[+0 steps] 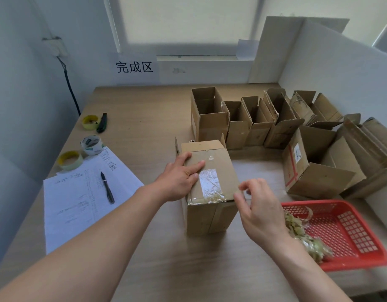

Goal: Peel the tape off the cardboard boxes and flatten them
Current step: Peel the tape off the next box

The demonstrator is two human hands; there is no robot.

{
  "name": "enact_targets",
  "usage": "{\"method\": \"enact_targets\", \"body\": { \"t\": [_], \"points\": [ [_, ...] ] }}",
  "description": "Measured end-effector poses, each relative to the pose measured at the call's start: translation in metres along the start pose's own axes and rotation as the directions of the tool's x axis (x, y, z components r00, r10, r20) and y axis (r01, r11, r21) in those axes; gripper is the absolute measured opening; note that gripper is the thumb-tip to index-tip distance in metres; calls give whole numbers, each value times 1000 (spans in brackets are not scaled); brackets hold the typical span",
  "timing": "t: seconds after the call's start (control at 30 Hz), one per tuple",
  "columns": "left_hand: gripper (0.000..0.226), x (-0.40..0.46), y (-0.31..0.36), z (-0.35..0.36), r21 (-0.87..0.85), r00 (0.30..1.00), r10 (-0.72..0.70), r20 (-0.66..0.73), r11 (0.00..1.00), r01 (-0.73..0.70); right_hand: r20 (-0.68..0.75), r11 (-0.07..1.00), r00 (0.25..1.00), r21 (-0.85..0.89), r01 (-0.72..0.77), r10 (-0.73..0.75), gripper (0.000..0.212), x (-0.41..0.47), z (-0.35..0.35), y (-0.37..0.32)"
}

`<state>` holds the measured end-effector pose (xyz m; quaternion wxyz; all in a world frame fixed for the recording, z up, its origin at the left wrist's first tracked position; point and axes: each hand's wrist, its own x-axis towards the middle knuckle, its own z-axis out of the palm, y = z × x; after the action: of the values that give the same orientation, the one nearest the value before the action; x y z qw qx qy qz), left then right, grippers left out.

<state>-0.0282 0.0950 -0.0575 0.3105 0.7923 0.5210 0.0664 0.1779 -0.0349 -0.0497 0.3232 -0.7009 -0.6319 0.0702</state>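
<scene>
At the left of the frame, sheets of paper (79, 199) covered in handwriting lie on the wooden table (144, 110), with a black pen (107, 187) resting on them. Just above, three tape rolls: a yellow-cored one (70, 160) touching the paper's corner, a white one (91, 145) beside it, and another yellow one (91, 122) further up, next to a dark green utility knife (101, 123). A paper sign (134, 67) with three characters hangs on the wall, upper centre. A black cable (69, 83) runs down the upper-left wall.
</scene>
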Motion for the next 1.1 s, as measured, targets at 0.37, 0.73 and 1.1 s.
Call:
{"method": "enact_targets", "body": {
  "t": [0.37, 0.73, 1.1],
  "points": [
    [44, -27, 10, 5, -336, 973, 130, -192, 923, -190, 340, 412, 856, 766, -492, 390, 45, 10, 17, 19],
    [59, -8, 35, 27, -200, 920, 232, -315, 932, -303, 569, -192, 681, 813, -549, 461, 33, 17, 48, 50],
    [67, 14, -1, 95, 311, 995, 84, 51, 945, -96, 413, 250, 702, 730, -636, 581, 38, -10, 64, 89]
  ]
}}
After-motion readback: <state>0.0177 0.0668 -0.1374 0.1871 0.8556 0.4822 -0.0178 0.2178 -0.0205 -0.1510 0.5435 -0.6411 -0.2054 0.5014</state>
